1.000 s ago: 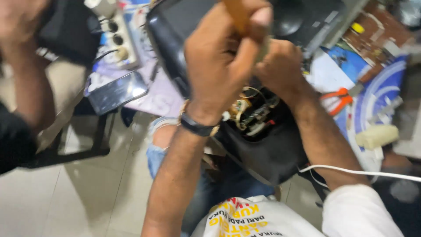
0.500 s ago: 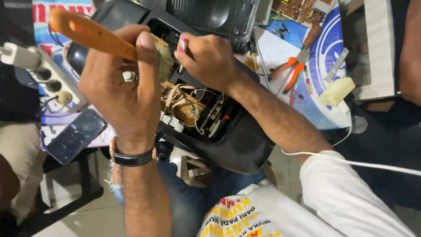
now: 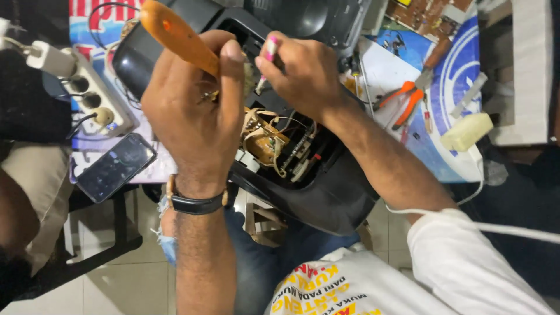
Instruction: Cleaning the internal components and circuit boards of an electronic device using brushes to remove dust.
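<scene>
The desk (image 3: 449,163) is lying under a blue and white printed sheet, its near edge running just behind the person's knees, and little bare room is showing between the things crowding it. A black appliance casing (image 3: 326,198) is sitting at the centre, overhanging that near edge toward six o'clock and resting partly above the lap. Its shell is standing open, showing a tan circuit board (image 3: 265,143), pale wires and small white parts inside; the outer skin is looking glossy and rounded. At nine o'clock from the casing a white power strip (image 3: 87,96) is lying with plugs in it, and a dark phone (image 3: 115,166) is lying face up at the desk's edge around eight o'clock. At two o'clock orange-handled pliers (image 3: 405,99) are lying near a cream-coloured block (image 3: 466,131), well apart from the casing.

The left hand (image 3: 195,119), wearing a black wristband, is hovering over the open casing, its grip closing tight around an orange tool handle (image 3: 178,35) that is pointing toward eleven o'clock. The right hand (image 3: 306,73) is reaching in from three o'clock, its grip pinching narrowly on a thin pink and white tool (image 3: 268,49) whose tip is dipping toward the casing's inside.
</scene>
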